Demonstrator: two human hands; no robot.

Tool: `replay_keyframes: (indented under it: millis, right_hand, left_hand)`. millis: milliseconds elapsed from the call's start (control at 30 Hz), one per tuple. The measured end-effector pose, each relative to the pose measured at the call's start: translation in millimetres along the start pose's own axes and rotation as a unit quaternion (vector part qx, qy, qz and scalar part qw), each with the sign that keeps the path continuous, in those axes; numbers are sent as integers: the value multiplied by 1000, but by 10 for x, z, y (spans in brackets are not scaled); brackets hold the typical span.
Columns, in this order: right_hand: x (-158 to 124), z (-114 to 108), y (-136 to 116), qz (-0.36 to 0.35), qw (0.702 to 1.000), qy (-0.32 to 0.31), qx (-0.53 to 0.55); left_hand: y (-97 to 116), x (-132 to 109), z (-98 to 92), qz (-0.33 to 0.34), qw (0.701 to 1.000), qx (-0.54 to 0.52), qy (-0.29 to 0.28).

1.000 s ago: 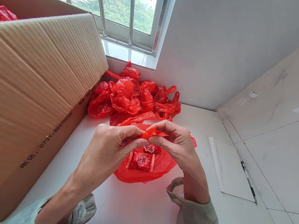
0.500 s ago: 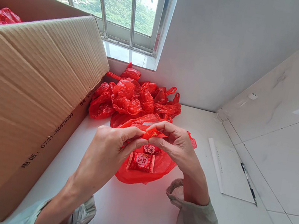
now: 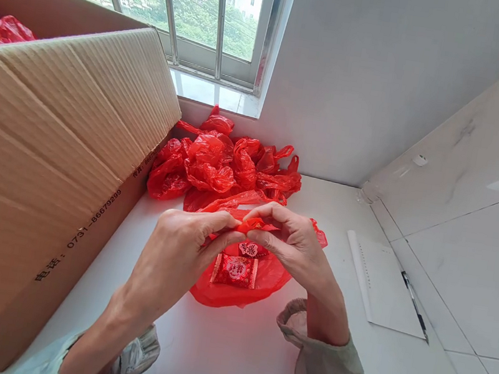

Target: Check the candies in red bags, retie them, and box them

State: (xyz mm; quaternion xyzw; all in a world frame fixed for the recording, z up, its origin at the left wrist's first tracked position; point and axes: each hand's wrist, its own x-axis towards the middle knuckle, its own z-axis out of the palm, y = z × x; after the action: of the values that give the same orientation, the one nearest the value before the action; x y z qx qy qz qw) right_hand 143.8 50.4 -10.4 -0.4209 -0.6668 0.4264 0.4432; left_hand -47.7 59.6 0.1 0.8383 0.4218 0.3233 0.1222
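My left hand (image 3: pixel 174 257) and my right hand (image 3: pixel 299 253) meet above a red plastic bag (image 3: pixel 220 296) spread on the white table. Between thumbs and fingertips, both pinch a small orange-red wrapper (image 3: pixel 253 224) with some yellow print. Whether anything is inside it is hidden. Just below my fingers, on the bag, lies a shiny red packet (image 3: pixel 235 271) with a pale printed label. A second, similar packet (image 3: pixel 249 249) sits behind it, partly covered by my hands.
A large cardboard box (image 3: pixel 75 121) with red bags inside stands at left. Several crumpled red plastic bags (image 3: pixel 214 156) are heaped against the wall under the barred window. To the right lie a white paper sheet (image 3: pixel 385 284) and a pen (image 3: pixel 414 305).
The wrapper has tilted and folded slightly between my fingertips, so less of its yellow print shows. Both hands keep nearly the same place and hold.
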Motion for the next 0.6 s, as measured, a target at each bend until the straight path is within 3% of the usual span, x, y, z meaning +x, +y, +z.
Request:
replay_keyframes:
  millis: [200,300,400,500,600]
  right_hand:
    - [17,-18,-5,-11,1000,-3,-12]
    - [14,-98,5,-15,996,-5,-88]
    - [4,-126,80,-4,973,-38,-228]
    - [11,-28,206,16,931,-101,-350]
    - [50,120,344,13,922,-111,-371]
  left_hand:
    - [-24,25,25,-19,1000,-25,-3]
    - [-34,11,4,-26,1000,-2,8]
    - [-30,-2,-38,-20,998,34,50]
    - [-28,-6,-75,10,995,58,85]
    - [-39,-8,-98,30,993,78,84]
